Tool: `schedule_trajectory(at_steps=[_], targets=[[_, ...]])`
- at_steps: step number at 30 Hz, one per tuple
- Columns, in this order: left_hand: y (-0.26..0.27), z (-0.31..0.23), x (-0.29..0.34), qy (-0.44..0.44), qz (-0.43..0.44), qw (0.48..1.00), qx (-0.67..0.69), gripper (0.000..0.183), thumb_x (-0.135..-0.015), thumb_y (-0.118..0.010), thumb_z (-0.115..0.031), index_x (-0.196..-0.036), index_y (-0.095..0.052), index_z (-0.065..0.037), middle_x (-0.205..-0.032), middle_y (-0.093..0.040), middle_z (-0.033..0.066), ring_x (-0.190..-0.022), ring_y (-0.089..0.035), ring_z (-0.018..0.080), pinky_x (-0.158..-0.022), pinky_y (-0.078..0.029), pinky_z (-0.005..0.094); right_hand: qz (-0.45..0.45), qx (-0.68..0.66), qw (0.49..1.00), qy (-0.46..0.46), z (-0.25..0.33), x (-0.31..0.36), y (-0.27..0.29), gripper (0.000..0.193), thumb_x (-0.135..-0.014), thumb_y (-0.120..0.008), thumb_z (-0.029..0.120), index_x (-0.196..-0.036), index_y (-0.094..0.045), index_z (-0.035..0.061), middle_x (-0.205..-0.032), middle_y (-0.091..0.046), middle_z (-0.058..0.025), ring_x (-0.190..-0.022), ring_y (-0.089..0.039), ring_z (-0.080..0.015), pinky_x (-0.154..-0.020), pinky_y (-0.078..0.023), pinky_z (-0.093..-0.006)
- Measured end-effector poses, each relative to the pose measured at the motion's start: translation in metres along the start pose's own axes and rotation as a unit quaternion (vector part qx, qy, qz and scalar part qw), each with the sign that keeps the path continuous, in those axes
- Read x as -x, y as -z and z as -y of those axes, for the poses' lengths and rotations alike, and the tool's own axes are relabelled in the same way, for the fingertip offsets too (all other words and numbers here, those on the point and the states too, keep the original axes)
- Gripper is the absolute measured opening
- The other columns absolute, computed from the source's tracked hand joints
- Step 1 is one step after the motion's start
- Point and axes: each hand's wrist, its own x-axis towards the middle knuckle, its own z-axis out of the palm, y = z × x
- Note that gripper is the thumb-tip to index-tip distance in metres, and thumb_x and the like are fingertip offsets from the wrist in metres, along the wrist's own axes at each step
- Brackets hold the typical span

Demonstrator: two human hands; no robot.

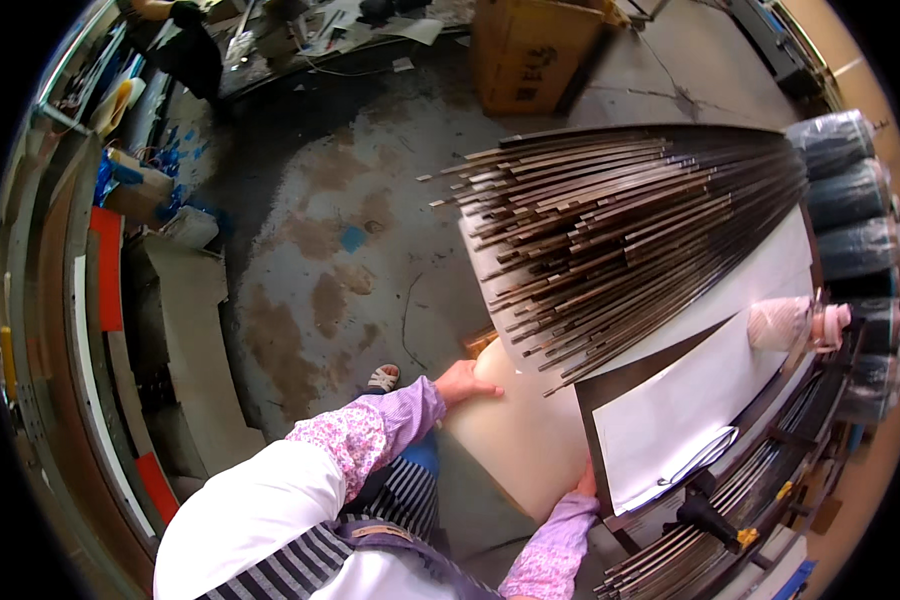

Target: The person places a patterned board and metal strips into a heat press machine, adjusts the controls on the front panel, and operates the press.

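Note:
A large cream-coloured sheet (525, 435) slopes between my hands at the near left side of the workbench. My left hand (462, 383) is closed on its left edge, with the thumb on top and the other fingers partly hidden. At the near right corner, my right hand (584, 482) grips the sheet's edge beside the bench; most of its fingers are out of sight. The sheet's far part reaches the white sheet under a fanned pile of long, thin dark metal strips (620, 225). Many strip ends overhang toward the left.
White papers (660, 425) and a pink bottle (778, 324) lie right of the strips. Below them a rack holds more long bars (690, 540) and a black-handled tool (708, 518). Wrapped rolls (850, 190) line the far right. A cardboard box (530, 55) stands behind; shelving (90, 330) runs along the left.

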Motion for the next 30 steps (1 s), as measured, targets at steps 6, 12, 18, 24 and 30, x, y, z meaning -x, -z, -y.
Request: schedule_trajectory(at_steps=[6,12,18,24,30], targets=[[0.052,0.004,0.133,-0.067,-0.082,0.992,-0.071,0.047,-0.068,-0.078,-0.022,-0.107,-0.063,-0.001,-0.097,-0.067,0.0106,-0.088,-0.064,0.0184,-0.080,-0.051,0.0328,0.128,-0.010,0.991,0.030,-0.004,0.105,0.005,0.042,-0.080,-0.072,0.024,-0.108,-0.057,-0.0034,-0.098,-0.062,-0.0146,-0.080,-0.061,-0.0240,-0.069,-0.053,-0.0367],[0.102,-0.021,0.335,-0.082,-0.302,0.947,-0.075,0.055,-0.065,-0.078,-0.026,-0.111,-0.062,0.000,-0.099,-0.067,0.0120,-0.092,-0.063,0.0187,-0.084,-0.049,0.0332,0.456,-0.092,0.885,-0.036,0.022,0.255,-0.083,0.043,-0.083,-0.069,0.025,-0.111,-0.055,-0.0059,-0.099,-0.063,-0.0140,-0.083,-0.062,-0.0245,-0.072,-0.054,-0.0359],[0.139,0.012,0.512,-0.228,-0.531,0.814,0.059,0.058,-0.064,-0.082,-0.025,-0.110,-0.061,0.003,-0.098,-0.067,0.0119,-0.087,-0.064,0.0168,-0.080,-0.051,0.0300,0.664,-0.010,0.745,0.055,0.042,0.382,-0.222,0.048,-0.086,-0.067,0.028,-0.114,-0.053,-0.0079,-0.100,-0.063,-0.0130,-0.088,-0.062,-0.0228,-0.076,-0.052,-0.0350],[0.128,0.062,0.632,-0.306,-0.703,0.619,0.171,0.048,-0.069,-0.078,-0.017,-0.109,-0.059,0.001,-0.099,-0.066,0.0087,-0.088,-0.062,0.0149,-0.079,-0.050,0.0309,0.812,0.074,0.551,0.179,0.112,0.603,-0.313,0.041,-0.083,-0.069,0.026,-0.105,-0.058,-0.0076,-0.095,-0.064,-0.0110,-0.078,-0.059,-0.0167,-0.068,-0.049,-0.0300],[0.159,0.090,0.661,-0.406,-0.734,0.408,0.361,0.042,-0.072,-0.075,-0.010,-0.109,-0.057,-0.001,-0.099,-0.063,0.0051,-0.088,-0.061,0.0154,-0.077,-0.050,0.0312,0.911,0.168,0.266,0.267,0.126,0.834,-0.395,0.030,-0.083,-0.069,0.016,-0.104,-0.059,-0.0041,-0.090,-0.064,-0.0045,-0.075,-0.058,-0.0109,-0.066,-0.049,-0.0264]])
